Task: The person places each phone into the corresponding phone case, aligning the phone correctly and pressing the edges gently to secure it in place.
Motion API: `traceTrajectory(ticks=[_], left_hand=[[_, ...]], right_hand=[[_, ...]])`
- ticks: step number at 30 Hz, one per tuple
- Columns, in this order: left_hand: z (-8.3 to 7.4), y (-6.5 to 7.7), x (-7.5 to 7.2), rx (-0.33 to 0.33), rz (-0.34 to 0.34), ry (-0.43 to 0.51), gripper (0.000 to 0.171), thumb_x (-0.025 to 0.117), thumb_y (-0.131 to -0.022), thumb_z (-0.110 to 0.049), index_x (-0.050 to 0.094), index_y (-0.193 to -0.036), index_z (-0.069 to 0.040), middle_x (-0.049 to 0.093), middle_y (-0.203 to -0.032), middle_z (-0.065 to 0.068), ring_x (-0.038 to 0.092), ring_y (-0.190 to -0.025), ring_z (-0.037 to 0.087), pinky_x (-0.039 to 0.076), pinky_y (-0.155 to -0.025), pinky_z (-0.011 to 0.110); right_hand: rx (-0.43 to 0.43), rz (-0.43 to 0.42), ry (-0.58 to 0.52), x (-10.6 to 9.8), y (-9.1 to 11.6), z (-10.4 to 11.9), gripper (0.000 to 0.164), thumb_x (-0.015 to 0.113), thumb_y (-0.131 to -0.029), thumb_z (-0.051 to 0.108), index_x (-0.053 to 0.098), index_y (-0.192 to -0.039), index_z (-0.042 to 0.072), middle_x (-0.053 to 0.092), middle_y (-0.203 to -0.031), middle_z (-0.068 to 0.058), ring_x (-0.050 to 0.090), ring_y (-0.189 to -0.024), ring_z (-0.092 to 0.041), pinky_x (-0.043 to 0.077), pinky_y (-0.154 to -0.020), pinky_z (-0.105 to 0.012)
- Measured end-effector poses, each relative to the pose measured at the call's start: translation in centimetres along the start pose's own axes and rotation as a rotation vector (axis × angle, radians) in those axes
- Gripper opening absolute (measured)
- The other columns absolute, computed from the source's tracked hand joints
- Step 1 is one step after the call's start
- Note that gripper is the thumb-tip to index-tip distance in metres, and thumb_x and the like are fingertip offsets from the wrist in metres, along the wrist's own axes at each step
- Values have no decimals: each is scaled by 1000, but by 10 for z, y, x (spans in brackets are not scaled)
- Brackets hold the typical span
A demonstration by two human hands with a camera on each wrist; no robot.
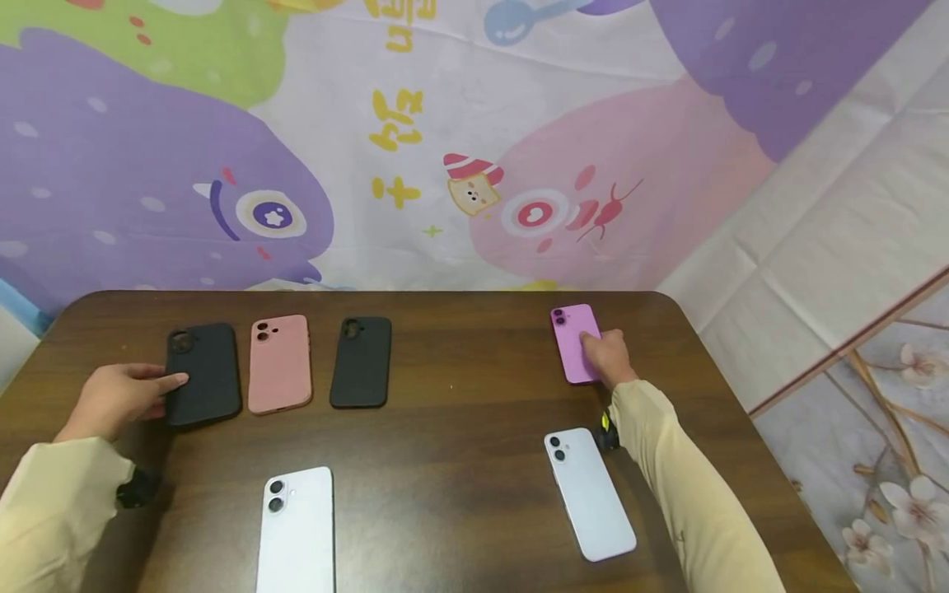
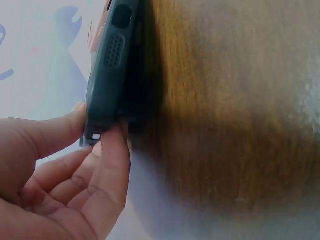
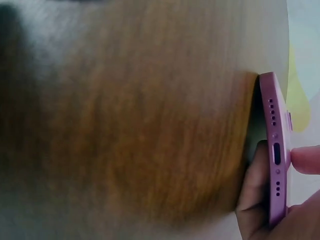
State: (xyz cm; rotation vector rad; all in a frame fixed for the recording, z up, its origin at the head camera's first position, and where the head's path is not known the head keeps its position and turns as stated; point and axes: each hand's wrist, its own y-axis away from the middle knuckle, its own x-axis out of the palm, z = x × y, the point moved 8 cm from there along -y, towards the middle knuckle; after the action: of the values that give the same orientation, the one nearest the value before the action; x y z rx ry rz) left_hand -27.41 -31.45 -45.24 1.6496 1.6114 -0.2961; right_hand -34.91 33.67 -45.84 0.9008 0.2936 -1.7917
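Observation:
At the table's left end my left hand (image 1: 122, 399) pinches the left edge of a black phone case (image 1: 208, 375), thumb on its back and fingers underneath. In the left wrist view the case (image 2: 107, 75) shows its bottom edge with a port opening and a speaker grid, tilted up off the wood on the held side. On the far right my right hand (image 1: 610, 356) grips a pink-purple phone (image 1: 572, 342), its thumb on the back. The right wrist view shows the phone's bottom edge (image 3: 275, 155) with fingers (image 3: 255, 180) curled beneath it.
Beside the held case lie a pink phone case (image 1: 280, 362) and another black case (image 1: 361, 362). Nearer the front are a white phone (image 1: 296, 535) at left and a second white phone (image 1: 591, 494) below my right hand. A cartoon-printed cloth (image 1: 356, 239) hangs behind the brown table (image 1: 460, 445).

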Motion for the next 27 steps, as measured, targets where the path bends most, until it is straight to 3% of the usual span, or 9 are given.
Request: traceTrajectory(ticks=[6,9,15,18,25,27], left_hand=[[9,-4,3,-76,-4,119,83,56,-90,-44,28,-135,20,28,-137,42,65,-68,6,59,-67,32],[10,-4,3,-91,-4,145,82,56,-90,-43,27,-136,19,30,-137,41,64,-66,5,59,-66,32],[9,-2,3,-73,0,162,82,57,-90,-42,28,-136,18,45,-128,39,65,-67,7,59,-66,34],[6,0,3,-45,10,166,84,57,-89,-44,27,-137,18,48,-126,39,67,-67,7,58,-65,33],[-3,3,5,-8,18,198,84,56,-90,-46,26,-138,17,39,-132,40,66,-65,2,59,-67,33],[-6,4,5,-10,20,209,85,57,-89,-46,26,-139,16,56,-113,36,66,-65,1,59,-67,31]], right_hand=[[-2,-13,20,-1,0,-1,51,47,-92,29,51,-119,-14,55,-117,-30,52,-103,-34,45,-95,-44],[-1,-7,13,0,1,0,50,48,-92,29,55,-117,-13,58,-112,-28,53,-97,-32,48,-88,-40],[3,23,-23,5,5,6,48,48,-94,30,58,-114,-12,58,-99,-20,54,-83,-25,46,-64,-26],[13,38,-41,7,8,9,48,48,-94,31,57,-115,-12,57,-100,-20,54,-83,-24,46,-62,-25],[30,52,-94,13,16,16,47,50,-93,29,58,-116,-11,58,-101,-19,54,-81,-21,46,-61,-23],[36,67,-117,16,17,18,47,50,-93,28,57,-117,-11,58,-100,-18,54,-78,-20,46,-58,-22]])
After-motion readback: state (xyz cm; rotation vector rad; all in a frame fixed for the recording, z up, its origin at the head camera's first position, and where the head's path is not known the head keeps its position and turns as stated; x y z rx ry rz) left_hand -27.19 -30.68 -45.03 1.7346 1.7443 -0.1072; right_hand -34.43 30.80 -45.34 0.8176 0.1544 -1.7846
